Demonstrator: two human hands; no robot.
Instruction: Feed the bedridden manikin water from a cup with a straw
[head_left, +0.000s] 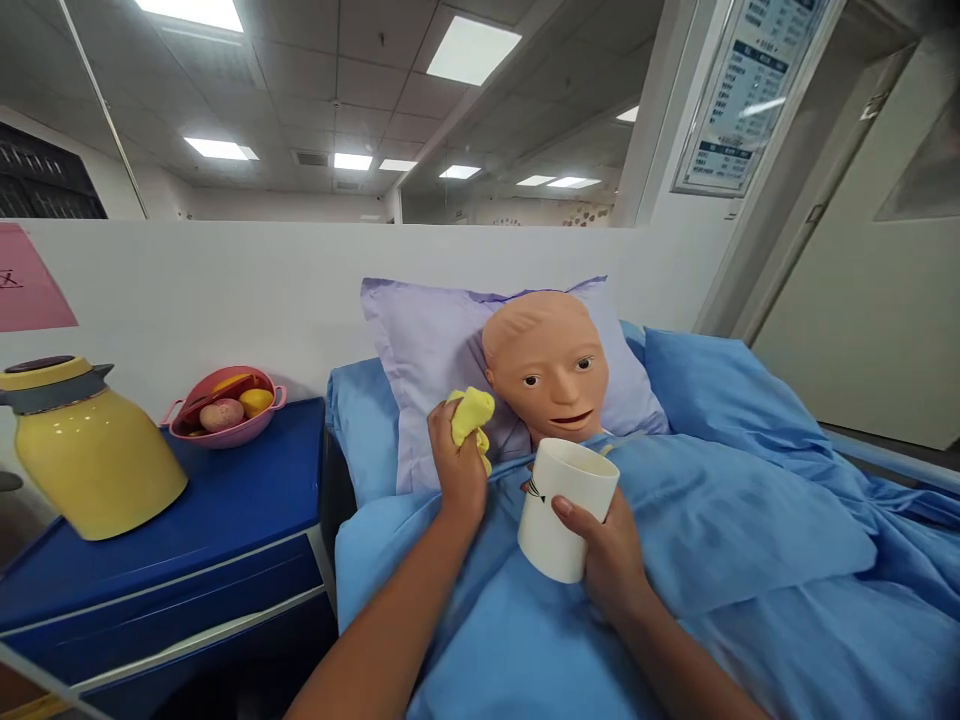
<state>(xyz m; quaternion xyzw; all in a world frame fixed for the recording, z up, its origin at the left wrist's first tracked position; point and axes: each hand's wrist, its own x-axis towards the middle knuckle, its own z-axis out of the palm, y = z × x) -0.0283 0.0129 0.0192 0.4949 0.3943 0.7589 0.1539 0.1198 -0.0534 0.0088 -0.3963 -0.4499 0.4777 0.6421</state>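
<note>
A training manikin [551, 365] lies in a bed, its head on a lilac pillow [427, 345], a blue blanket [712, 520] drawn up to its chin. My left hand [456, 465] is closed round a crumpled yellow cloth [471, 415], held beside the manikin's cheek. A white cup [562, 505] sits in the grip of my right hand [611, 555], just below the manikin's chin and tilted slightly toward it. What the cup contains is hidden.
A blue bedside cabinet [225, 520] stands at the left. On it are a yellow thermos jug [86, 450] and a pink bowl [225, 415] of fruit. A white partition wall [300, 270] runs behind the bed. A door [862, 300] is at the right.
</note>
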